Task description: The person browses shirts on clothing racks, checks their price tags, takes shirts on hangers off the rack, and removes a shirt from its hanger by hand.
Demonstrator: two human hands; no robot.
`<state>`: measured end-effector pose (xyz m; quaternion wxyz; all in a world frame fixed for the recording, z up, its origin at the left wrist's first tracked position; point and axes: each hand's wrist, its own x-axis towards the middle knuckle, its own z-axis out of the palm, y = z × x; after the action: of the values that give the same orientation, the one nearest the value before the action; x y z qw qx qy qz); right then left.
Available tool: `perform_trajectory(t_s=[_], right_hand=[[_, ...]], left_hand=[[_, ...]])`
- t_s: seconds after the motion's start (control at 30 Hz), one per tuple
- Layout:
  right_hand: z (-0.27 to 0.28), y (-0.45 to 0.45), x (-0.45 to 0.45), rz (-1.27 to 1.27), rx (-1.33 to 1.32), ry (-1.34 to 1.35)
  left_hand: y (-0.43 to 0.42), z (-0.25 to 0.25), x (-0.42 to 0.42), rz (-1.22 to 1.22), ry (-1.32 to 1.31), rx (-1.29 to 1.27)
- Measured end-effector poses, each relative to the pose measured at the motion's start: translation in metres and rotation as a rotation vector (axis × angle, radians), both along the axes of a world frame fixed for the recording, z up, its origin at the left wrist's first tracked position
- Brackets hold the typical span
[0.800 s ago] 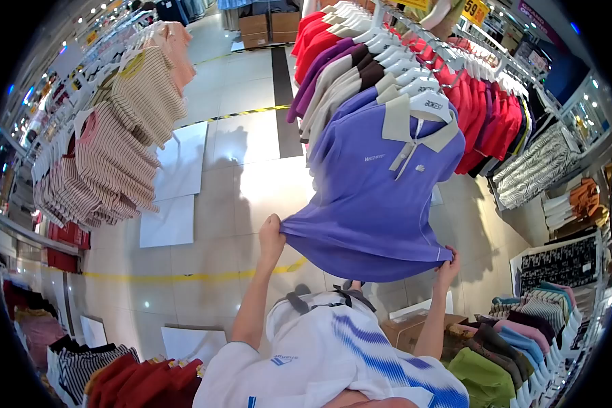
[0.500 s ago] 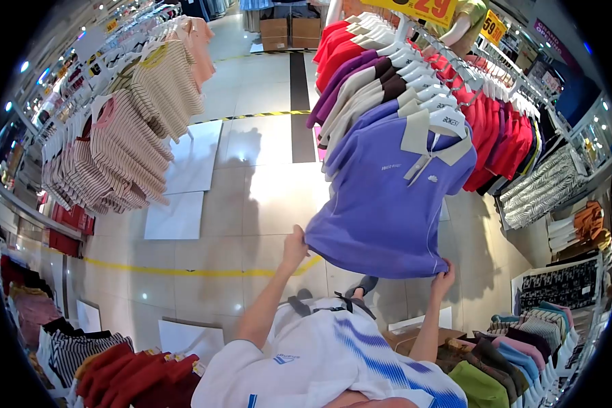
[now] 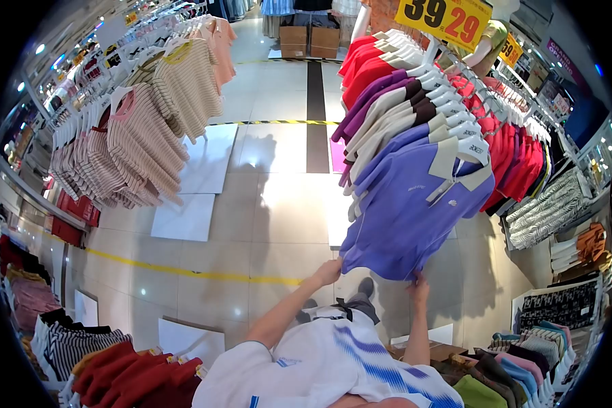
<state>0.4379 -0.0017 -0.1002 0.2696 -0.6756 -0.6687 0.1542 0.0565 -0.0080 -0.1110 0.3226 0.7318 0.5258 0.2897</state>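
A purple-blue polo shirt [image 3: 408, 217] with a cream collar hangs from a white hanger [image 3: 474, 149] at the near end of a rack. My left hand [image 3: 329, 271] is closed on the shirt's hem at its left lower corner. At the right lower part of the hem, my right hand [image 3: 419, 288] pinches the cloth. Between my hands the fabric sags in loose folds. More polo shirts in purple, cream and red [image 3: 368, 85] hang close behind it.
Striped tops [image 3: 146, 139] hang on a rack at the left. A yellow and red price sign [image 3: 445, 22] stands over the polo rack. White boards [image 3: 183, 217] and yellow tape [image 3: 183, 270] lie on the tiled floor. Folded dark red clothes [image 3: 139, 377] hang at the lower left.
My hands have come closer together, and the shirt's hem, stretched wide before, is now narrower and looser. My left hand has moved right and down; my view has shifted slightly.
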Motion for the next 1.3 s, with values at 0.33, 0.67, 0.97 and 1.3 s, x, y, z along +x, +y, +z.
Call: perform_trajectory(t_s=[0.33,0.67,0.97,1.3], right_hand=[[-0.119,0.009,-0.004,0.215,0.026,-0.34],[-0.097,0.158,-0.247,0.369,-0.969,0.214],[-0.098,0.335,-0.502,0.454,-0.968,0.633],[-0.088,0.427,-0.558,0.459,-1.163,0.622]], left_hand=[[0.024,0.008,-0.048,-0.133,0.055,-0.341],[0.098,0.031,-0.207,0.202,-0.236,-0.308],[0.165,0.067,-0.386,0.528,-0.343,-0.488],[0.281,0.097,-0.45,0.658,-0.435,-0.419]])
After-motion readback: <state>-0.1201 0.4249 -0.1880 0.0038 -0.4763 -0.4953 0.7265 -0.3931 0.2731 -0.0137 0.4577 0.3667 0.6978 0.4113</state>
